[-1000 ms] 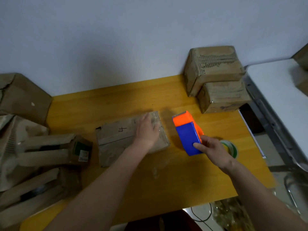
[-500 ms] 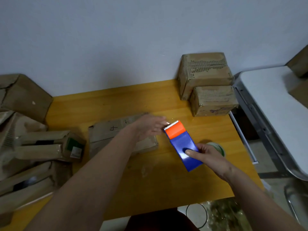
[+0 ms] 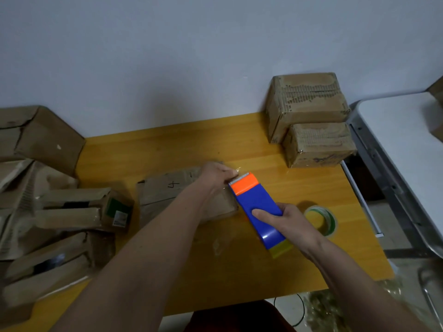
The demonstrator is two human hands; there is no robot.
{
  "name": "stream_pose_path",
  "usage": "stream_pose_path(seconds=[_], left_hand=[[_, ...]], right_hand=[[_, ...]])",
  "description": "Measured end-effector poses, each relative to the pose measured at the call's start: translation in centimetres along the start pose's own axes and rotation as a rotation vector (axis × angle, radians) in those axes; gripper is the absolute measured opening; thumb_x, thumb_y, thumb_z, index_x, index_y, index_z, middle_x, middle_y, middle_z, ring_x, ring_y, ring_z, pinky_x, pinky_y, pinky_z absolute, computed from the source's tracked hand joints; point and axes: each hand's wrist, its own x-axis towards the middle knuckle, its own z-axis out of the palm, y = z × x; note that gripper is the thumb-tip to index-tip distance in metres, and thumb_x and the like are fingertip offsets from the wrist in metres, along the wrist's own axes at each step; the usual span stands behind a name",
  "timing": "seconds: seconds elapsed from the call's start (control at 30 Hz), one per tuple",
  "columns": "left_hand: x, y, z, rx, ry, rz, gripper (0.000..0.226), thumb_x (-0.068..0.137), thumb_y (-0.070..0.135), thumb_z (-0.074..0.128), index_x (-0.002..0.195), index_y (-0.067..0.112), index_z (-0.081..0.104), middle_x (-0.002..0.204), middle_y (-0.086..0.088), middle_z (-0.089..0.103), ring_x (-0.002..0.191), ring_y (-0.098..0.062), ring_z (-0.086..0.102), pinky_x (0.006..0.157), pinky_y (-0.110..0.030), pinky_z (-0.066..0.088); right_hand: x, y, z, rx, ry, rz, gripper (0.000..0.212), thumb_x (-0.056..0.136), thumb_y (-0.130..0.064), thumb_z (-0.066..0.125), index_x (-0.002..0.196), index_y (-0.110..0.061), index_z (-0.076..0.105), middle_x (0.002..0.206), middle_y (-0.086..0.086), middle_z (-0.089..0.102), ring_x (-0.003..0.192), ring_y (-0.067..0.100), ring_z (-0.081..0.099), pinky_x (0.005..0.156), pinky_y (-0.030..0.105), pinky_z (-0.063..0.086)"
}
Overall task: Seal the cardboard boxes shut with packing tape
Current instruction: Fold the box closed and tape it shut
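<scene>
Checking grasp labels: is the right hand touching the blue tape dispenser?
Touching. The head view shows the right hand gripping the tape dispenser, thumb lying across its blue face and fingers wrapped behind its far side.

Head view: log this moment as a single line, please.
stage: pulling tape free | right hand: grips tape dispenser | left hand: pinches tape end at the cutter | flat box: under left forearm, not yet taped

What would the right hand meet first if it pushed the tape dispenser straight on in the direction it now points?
Most likely the left hand, whose fingers are right at the orange toothed end of the tape dispenser held by the right hand. Just under it lies the flat cardboard box. Depth is hard to judge.
</scene>
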Motion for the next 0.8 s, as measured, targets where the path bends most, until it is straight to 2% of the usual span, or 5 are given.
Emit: stream_pose_path(seconds=[0.2,0.47,0.57,0.67,0.8], left_hand=[[3.6,-0.4,-1.9,0.122,0.134,0.055,0.018,0.079,0.022,0.077,0.062,0.026,0.070,0.083,-0.003,0.073,0.094,-0.031,0.068,0.079,-0.034,0.054],[8.3,-1.6,-2.6,0.297,0.181,0.152,0.032,0.080,0.031,0.075,0.051,0.038,0.065,0.094,0.002,0.075,0.108,-0.028,0.063,0.091,-0.041,0.053],[9.7,-1.4,-2.2,0.347,0.163,0.157,0.019,0.082,0.031,0.073,0.063,0.032,0.070,0.097,0.000,0.075,0.107,-0.027,0.063,0.091,-0.039,0.052],[10.7,-1.2,-2.3,0.395,0.119,0.130,0.010,0.082,0.031,0.074,0.075,0.025,0.076,0.095,-0.002,0.075,0.098,-0.023,0.067,0.087,-0.037,0.054],[11.5,-1.5,-2.7,0.418,0.064,0.079,0.018,0.086,0.031,0.071,0.095,0.016,0.077,0.110,-0.003,0.072,0.101,-0.020,0.066,0.092,-0.037,0.052]], right_hand=[[0.9,-0.9,1.4,-0.024,0.042,0.071,0.029,0.082,-0.035,0.072,0.093,-0.008,0.067,0.076,0.003,0.073,0.061,0.012,0.067,0.061,0.024,0.051],[4.4,-4.5,2.0,-0.157,0.122,0.189,0.041,0.079,-0.046,0.073,0.073,-0.008,0.060,0.061,0.003,0.064,0.049,0.011,0.059,0.047,0.021,0.045],[5.7,-5.0,2.5,-0.148,0.145,0.233,0.052,0.075,-0.051,0.074,0.088,-0.001,0.063,0.077,0.014,0.071,0.066,0.024,0.067,0.070,0.039,0.057],[6.7,-5.5,2.7,-0.196,0.163,0.261,0.060,0.073,-0.054,0.075,0.095,0.000,0.062,0.081,0.013,0.070,0.067,0.023,0.065,0.066,0.035,0.052],[7.5,-5.8,2.7,-0.182,0.137,0.304,0.073,0.064,-0.059,0.079,0.102,0.001,0.060,0.087,0.018,0.072,0.081,0.033,0.070,0.083,0.050,0.056]])
